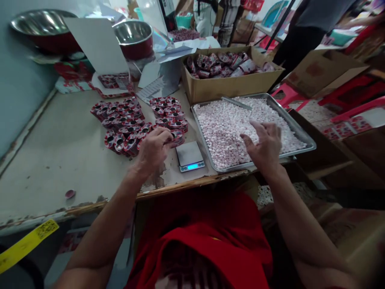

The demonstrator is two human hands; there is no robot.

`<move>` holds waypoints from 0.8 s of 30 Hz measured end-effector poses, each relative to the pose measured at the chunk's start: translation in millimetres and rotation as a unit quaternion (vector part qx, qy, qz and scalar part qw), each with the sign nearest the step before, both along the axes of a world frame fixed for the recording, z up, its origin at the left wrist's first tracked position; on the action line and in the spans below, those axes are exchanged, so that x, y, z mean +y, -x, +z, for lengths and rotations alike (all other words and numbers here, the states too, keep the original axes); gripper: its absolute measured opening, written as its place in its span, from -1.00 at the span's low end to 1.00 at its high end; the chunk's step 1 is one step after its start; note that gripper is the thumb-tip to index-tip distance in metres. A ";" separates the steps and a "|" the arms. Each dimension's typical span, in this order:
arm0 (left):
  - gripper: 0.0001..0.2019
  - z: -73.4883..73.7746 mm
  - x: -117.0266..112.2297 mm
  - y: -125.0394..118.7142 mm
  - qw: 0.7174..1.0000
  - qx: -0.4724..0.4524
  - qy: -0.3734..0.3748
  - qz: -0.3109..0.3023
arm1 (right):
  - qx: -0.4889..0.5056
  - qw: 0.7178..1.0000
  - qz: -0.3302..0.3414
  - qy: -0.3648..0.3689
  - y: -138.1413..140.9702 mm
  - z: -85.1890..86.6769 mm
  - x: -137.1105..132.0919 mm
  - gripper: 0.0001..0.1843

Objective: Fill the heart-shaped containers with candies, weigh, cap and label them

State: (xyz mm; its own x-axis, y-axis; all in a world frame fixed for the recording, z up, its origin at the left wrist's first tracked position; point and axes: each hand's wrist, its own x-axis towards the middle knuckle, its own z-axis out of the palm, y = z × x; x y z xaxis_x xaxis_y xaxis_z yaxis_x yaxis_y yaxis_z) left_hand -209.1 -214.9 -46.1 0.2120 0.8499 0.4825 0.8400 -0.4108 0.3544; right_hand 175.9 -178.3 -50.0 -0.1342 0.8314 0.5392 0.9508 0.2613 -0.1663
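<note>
Packs [122, 116] stand close together in two clusters on the table [60, 152], and we judge the work well short of done. Many show dark openings on top; we cannot tell which, if any, are filled. More packs lie jumbled in the carton [233, 90] behind the tray [309, 145], seemingly yet to be stood up. Pale candies [222, 138] cover most of the tray, so plenty looks left to use; a metal strip [236, 103] rests across its far side.

Our left hand [155, 150] is curled at the near pack [178, 138] of the right cluster, just beside the scale [189, 154]. Its fingers touch that pack, but we cannot tell whether they grip it. Our right hand [266, 144] is spread over the candies, nothing visible in it. The scale's display is lit, and nothing sits on its plate.
</note>
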 end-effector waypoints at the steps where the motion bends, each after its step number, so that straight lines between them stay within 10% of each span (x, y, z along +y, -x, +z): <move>1: -0.97 -0.4 0.9 -8.2 1.000 -0.007 0.007 -0.012 | -0.021 0.999 0.019 0.025 0.1 1.6 9.9 -0.41; 11: -0.81 -40.1 0.7 -54.9 0.995 -0.055 0.071 -0.044 | -0.185 0.935 0.174 0.247 14.4 4.7 116.4 -0.47; 16: -0.33 -47.8 -18.1 -35.7 0.993 -0.113 0.035 0.025 | 0.053 0.924 0.139 0.352 1.7 10.9 133.9 -0.89; 19: -0.35 -48.5 -36.3 -17.5 0.985 -0.153 0.035 0.072 | 0.371 0.819 0.051 0.435 -3.4 22.2 133.8 -0.80; 24: -0.52 -38.2 -52.3 -6.5 0.977 -0.177 0.055 0.108 | 0.619 0.654 0.030 0.434 -4.2 41.9 120.6 -0.66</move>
